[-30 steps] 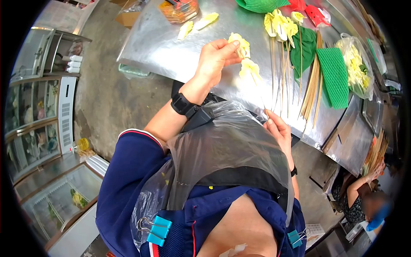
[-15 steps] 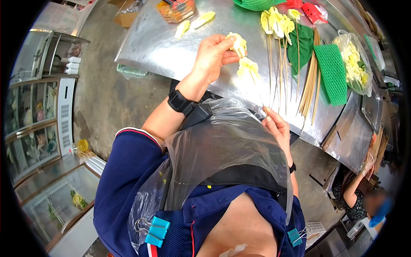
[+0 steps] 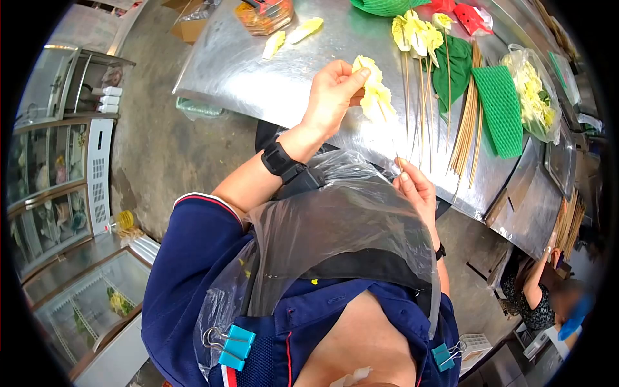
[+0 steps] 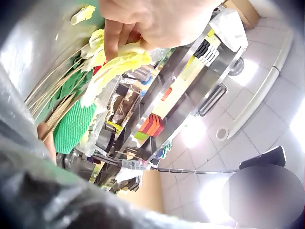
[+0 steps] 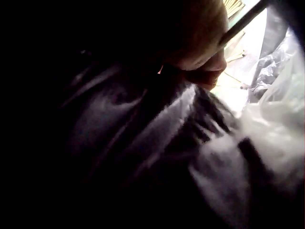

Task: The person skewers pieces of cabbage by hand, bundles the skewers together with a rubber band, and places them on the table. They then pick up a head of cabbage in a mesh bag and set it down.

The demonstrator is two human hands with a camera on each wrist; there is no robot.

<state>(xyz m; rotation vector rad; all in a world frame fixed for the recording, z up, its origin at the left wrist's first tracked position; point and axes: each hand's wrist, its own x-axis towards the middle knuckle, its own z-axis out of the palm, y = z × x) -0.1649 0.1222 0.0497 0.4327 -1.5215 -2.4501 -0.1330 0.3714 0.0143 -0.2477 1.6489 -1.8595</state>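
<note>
My left hand [image 3: 333, 100] pinches a pale yellow cabbage leaf [image 3: 366, 66] between thumb and fingers above the metal table. Just below it, overlapping in the head view, is another cabbage leaf [image 3: 378, 103] on the tip end of a thin bamboo skewer [image 3: 400, 164]. Close to the apron, my right hand [image 3: 418, 190] grips that skewer's lower end between thumb and fingertips. In the left wrist view the left fingers [image 4: 112, 40] hold the frilly leaf from above. The right wrist view is mostly dark, with part of the right hand [image 5: 205, 45] and the skewer.
Skewered leaves [image 3: 419, 37] lie on the metal table [image 3: 245, 84], beside a bundle of bare skewers [image 3: 467, 126] and green netting [image 3: 500, 113]. A plastic bag of leaves [image 3: 532, 97] sits right. Two loose leaves [image 3: 305, 30] and a tub [image 3: 265, 16] are at back left. Another person [image 3: 535, 293] works at right.
My left hand has moved right and slightly down, bringing its leaf against the skewered leaf in the head view. My right hand stays nearly in place, still holding the skewer.
</note>
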